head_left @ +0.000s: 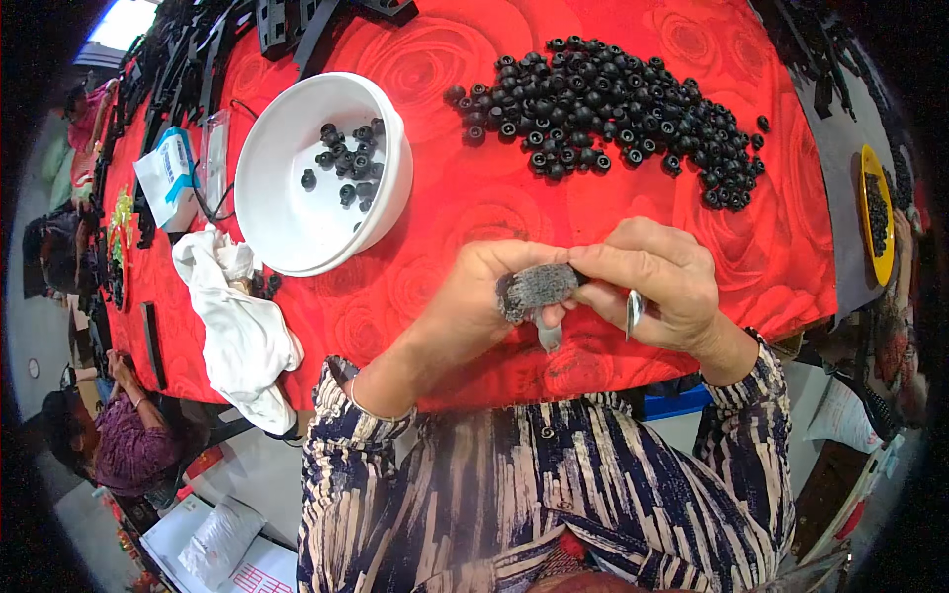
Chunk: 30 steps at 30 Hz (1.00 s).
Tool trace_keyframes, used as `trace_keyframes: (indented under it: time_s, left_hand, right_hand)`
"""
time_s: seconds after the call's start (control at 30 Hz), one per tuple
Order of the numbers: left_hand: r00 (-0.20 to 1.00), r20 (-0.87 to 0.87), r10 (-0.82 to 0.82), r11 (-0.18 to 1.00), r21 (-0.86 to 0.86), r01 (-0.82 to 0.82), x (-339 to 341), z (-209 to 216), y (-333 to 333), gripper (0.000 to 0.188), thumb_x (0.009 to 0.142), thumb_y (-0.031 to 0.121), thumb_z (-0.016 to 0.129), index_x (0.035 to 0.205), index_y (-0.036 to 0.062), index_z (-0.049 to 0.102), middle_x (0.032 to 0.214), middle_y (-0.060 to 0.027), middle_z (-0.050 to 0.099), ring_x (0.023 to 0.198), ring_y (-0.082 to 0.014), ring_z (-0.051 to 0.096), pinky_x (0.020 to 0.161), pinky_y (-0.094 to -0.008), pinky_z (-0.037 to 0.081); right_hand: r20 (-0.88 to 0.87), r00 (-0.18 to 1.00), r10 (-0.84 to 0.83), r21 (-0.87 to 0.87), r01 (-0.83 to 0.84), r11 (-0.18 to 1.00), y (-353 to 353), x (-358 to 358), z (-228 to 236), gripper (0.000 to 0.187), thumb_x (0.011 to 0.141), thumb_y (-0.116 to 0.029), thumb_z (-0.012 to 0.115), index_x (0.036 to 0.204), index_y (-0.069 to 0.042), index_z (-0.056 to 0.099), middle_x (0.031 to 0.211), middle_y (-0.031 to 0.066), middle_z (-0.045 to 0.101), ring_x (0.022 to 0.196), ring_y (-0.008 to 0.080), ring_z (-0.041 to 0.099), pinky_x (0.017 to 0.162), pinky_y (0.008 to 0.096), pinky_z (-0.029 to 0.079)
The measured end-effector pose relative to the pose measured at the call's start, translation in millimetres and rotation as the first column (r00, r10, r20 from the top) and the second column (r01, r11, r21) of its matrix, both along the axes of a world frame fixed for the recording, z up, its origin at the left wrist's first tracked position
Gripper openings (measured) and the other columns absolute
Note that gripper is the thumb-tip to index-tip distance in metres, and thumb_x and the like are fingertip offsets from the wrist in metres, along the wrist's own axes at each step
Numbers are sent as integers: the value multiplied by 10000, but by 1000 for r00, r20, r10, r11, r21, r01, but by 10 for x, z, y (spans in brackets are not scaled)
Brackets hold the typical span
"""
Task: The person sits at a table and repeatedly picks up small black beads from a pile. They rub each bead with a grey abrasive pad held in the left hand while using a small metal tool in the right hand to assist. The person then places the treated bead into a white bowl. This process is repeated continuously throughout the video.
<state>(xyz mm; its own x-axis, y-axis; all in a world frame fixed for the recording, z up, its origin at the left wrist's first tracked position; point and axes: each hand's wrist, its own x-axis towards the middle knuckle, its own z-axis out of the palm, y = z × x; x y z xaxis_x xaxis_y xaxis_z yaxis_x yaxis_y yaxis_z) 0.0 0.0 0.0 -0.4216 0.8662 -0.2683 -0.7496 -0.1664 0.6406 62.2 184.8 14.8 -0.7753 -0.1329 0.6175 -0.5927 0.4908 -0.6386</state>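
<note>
Okay so the hands are together over the near side of the red worktop (445,215), left hand (476,296) gripping a fuzzy grey lump (542,289), right hand (660,282) pinching its right end with a shiny metal thing (634,312) between the fingers, white bowl (272,203) off left, black beads (603,109) piled beyond.

Lower right of white bowl (275,212): fuzzy grey piece (546,286), edges partly covered by left grip (474,289) and right grip (660,282); kind unclear. Shiny piece (635,310) in right grip, mostly hidden. Just below bowl: dark pieces (269,286) partly hidden by white cloth (247,336). Above bowl: black strips (289,28) cut off by upper edge. Far right of bowl: dark contents (877,212) of yellow tray (883,269) too small to tell.
</note>
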Motion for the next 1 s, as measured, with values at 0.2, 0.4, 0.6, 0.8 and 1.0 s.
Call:
trace_keyframes:
  time_s: [0.2, 0.4, 0.6, 0.8, 1.0]
  left_hand:
    - [960, -261, 100, 980, -143, -141, 106, 10, 22, 223, 889, 73, 552, 1088, -17, 600, 859, -30, 631, 689, -60, 580, 593, -180, 463]
    - [964, -235, 122, 975, -153, -161, 117, 20, 26, 222, 894, 59, 536, 1094, -19, 593, 861, -33, 627, 710, -61, 574, 601, -186, 466]
    - [933, -318, 166, 973, -103, -208, 121, -48, 46, 235, 895, 55, 532, 1111, -26, 579, 847, -55, 619, 713, -96, 577, 625, -222, 494]
    - [914, -359, 190, 973, -57, -225, 94, -24, 60, 234, 901, 57, 522, 1112, -27, 577, 882, -71, 615, 723, -109, 581, 629, -247, 517]
    - [977, -84, 196, 979, -42, -200, 62, -36, 46, 229, 882, 63, 543, 1094, -13, 582, 885, -77, 591, 719, -115, 551, 624, -267, 507]
  right_hand:
    - [-216, 976, -22, 150, 56, 987, 18, -19, -58, 341, 609, -41, 743, 924, 28, 632, 658, 57, 519, 487, 184, 499, 415, 299, 374]
    - [-246, 969, -23, 209, 76, 975, 17, 2, -74, 337, 611, -14, 743, 915, 42, 613, 655, 60, 511, 482, 170, 485, 411, 295, 362]
    - [-155, 987, -52, 223, 87, 971, 7, 11, -64, 306, 634, 41, 747, 899, 15, 595, 649, 62, 528, 496, 179, 510, 421, 298, 379]
    - [146, 989, -27, -28, 32, 999, 13, -20, 5, 209, 700, -15, 679, 877, -6, 570, 642, 53, 481, 529, 159, 491, 455, 299, 368]
    - [609, 776, 165, -319, 48, 947, 161, -32, 54, 214, 911, -177, 458, 990, 11, 522, 698, 73, 511, 619, 145, 512, 594, 282, 415]
